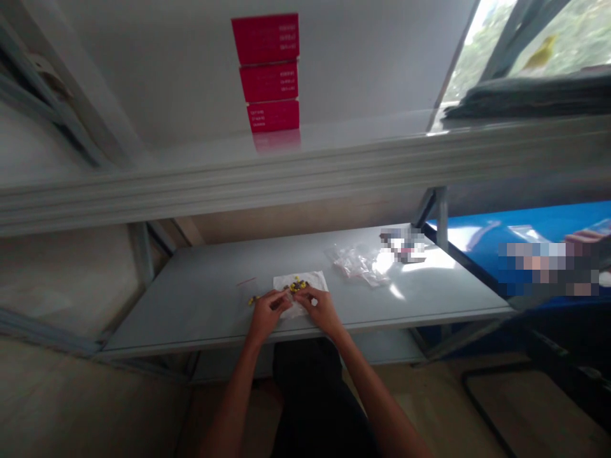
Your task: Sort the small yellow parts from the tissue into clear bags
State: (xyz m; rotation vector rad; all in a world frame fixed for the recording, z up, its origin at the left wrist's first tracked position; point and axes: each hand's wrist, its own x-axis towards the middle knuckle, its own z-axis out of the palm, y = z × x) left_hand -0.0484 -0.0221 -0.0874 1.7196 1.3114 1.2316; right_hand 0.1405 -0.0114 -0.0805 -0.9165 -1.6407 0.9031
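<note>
A heap of small yellow and dark pieces (299, 285) lies on a white sheet (317, 280), which could be paper or a flat bag. At the sheet's left edge is my left hand (268, 313), its thumb and fingers drawn together in a pinch. My right hand (321, 310) faces it from the other side, also pinching close to the heap. Between the fingertips there may be something small and pale, too blurred to name. A few more yellow and dark pieces (252, 299) rest on the table just left of my left hand.
Crumpled clear plastic bags (360, 266) lie right of the sheet on the grey table (205, 305). A thin red strip (247, 281) is left. Overhead, a shelf edge (200, 184) crosses the view, with stacked red boxes (268, 81). Another person's hand (585, 236) shows by a blue table (477, 232).
</note>
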